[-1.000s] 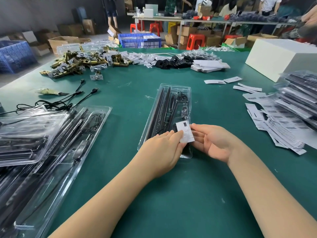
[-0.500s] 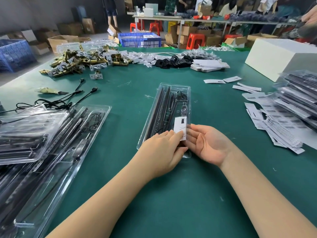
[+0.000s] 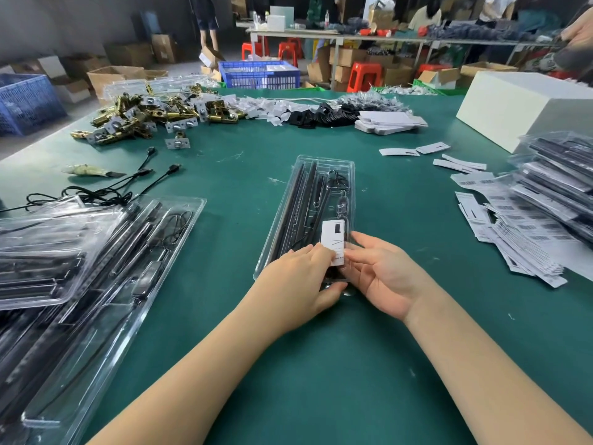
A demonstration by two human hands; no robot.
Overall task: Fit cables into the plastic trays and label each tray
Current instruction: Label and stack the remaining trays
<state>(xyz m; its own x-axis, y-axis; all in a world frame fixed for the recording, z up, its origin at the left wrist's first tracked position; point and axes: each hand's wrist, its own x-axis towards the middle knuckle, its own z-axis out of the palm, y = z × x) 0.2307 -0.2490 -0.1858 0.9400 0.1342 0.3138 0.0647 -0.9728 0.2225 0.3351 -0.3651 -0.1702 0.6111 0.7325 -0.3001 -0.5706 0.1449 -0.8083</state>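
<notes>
A clear plastic tray (image 3: 349, 175) lies lengthwise on the green table in front of me, with black cables and strips inside. A white label (image 3: 333, 234) lies flat on its near right part. My left hand (image 3: 298, 284) rests on the tray's near end, fingertips pressing the label's lower edge. My right hand (image 3: 385, 274) sits beside the tray's right rim, palm up, fingers touching the label's lower right corner.
Filled clear trays (image 3: 80, 284) are stacked at the left, with loose black cables (image 3: 106, 194) behind them. A heap of barcode labels (image 3: 519, 236) and labelled trays (image 3: 564, 175) lies at the right. Brass hardware (image 3: 144, 117) and a white box (image 3: 519, 107) sit further back.
The label went from lifted and tilted between both hands to lying flat on the tray. My fingers have slid down to its lower edge.
</notes>
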